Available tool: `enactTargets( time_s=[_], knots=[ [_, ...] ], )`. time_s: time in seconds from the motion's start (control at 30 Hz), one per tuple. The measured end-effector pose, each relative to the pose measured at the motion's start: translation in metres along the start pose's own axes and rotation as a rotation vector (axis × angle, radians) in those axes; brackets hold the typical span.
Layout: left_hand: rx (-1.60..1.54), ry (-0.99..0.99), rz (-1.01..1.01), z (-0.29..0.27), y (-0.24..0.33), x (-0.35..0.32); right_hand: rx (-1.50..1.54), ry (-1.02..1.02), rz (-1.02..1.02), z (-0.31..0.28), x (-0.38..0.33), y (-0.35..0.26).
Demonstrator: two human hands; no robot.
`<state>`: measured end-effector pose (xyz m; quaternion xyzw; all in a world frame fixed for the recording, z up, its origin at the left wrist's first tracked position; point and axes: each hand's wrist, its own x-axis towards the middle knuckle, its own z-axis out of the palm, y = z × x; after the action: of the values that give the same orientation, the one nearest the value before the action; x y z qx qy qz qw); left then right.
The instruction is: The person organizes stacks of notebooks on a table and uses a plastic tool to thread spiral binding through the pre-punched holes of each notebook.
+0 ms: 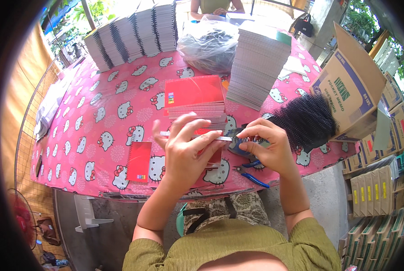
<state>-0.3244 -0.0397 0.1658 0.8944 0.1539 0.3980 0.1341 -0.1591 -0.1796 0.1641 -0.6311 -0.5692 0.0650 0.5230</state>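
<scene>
Currently, L hand (pixel 184 143) pinches notepad (pixel 226 138) edge-on; R hand (pixel 270 143) curls beside it, can't tell if pinching anything. Prob. best: hold notepad level, steady.

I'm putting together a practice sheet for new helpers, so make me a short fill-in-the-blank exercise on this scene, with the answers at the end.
1. The printed tablecloth is mainly ____ in colour.
2. The left hand grips a thin pad, while a single red notebook lies to the ____ of that hand.
3. The pliers on the table have ____ handles.
4. The coils heaped beside the open cardboard box are ____.

Missing words: pink; left; blue; black.
</scene>
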Motion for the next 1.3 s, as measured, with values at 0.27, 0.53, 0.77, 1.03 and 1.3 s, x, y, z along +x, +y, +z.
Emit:
enactTargets(
  time_s=[0.27, 0.53, 0.77, 1.03, 1.3],
  knots=[
    [-0.188, -0.009, -0.225, 0.010, 0.004, -0.007, -0.073, -0.083, 0.142, 0.004, 0.003, -0.010],
    [-0.142, 0.032, -0.123, 0.008, -0.001, -0.007, -0.396, 0.019, -0.143, 0.019, 0.008, -0.023],
    [-0.099, 0.029, -0.114, 0.005, -0.001, -0.008, -0.398, -0.042, -0.058, 0.024, 0.008, -0.027],
    [-0.111, 0.043, -0.102, 0.005, 0.001, -0.008, -0.542, 0.075, -0.233, 0.039, 0.008, -0.029],
    [-0.138, -0.002, -0.054, -0.008, -0.005, -0.015, -0.470, -0.028, 0.072, -0.027, 0.017, -0.015]
  ],
)
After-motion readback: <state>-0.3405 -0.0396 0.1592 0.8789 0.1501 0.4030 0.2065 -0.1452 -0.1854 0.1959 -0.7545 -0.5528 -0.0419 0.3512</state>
